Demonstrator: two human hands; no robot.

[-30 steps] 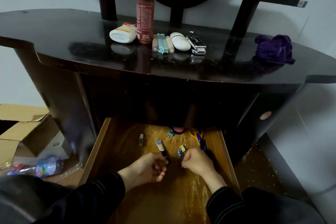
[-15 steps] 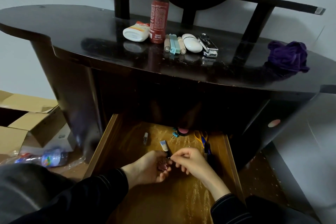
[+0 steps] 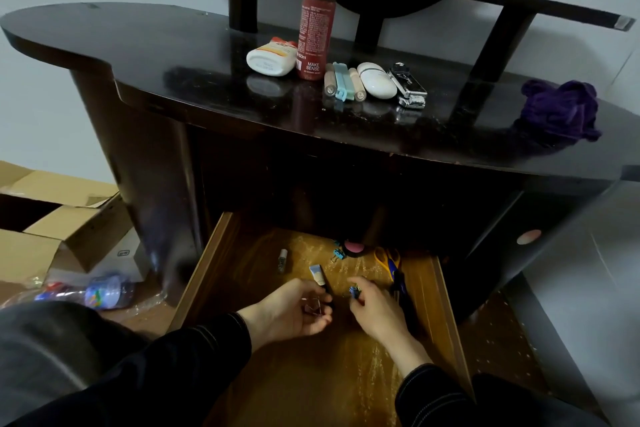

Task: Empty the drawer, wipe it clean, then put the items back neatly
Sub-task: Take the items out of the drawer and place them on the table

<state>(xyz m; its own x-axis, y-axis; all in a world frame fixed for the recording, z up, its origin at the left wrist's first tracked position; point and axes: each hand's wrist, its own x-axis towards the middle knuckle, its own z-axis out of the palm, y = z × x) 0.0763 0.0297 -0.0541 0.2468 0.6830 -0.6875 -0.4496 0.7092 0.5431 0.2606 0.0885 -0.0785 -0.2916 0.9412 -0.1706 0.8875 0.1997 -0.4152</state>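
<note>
The wooden drawer (image 3: 204,274) stands pulled out under the dark dressing table. My left hand (image 3: 287,314) is cupped palm-up over the drawer's middle with a small pinkish binder clip (image 3: 313,307) lying in it. Just to the right, my right hand (image 3: 375,312) pinches a blue binder clip (image 3: 353,289) at the drawer floor. Further back in the drawer lie a small tube (image 3: 319,275), a glittery vial (image 3: 283,258), teal binder clips (image 3: 337,255), a pink round compact (image 3: 353,247) and yellow-and-blue scissors (image 3: 389,262).
On the table top (image 3: 173,55) sit a white bottle (image 3: 272,57), a tall red bottle (image 3: 316,28), slim tubes (image 3: 343,81), a white oval case (image 3: 376,79), a metal stapler (image 3: 408,85) and a purple cloth (image 3: 561,109). Cardboard boxes (image 3: 52,225) and a plastic bottle (image 3: 104,291) lie on the floor at left.
My right hand met the left hand half a second ago, then moved back right onto the blue clip. The left hand stays cupped. The view has shifted slightly.
</note>
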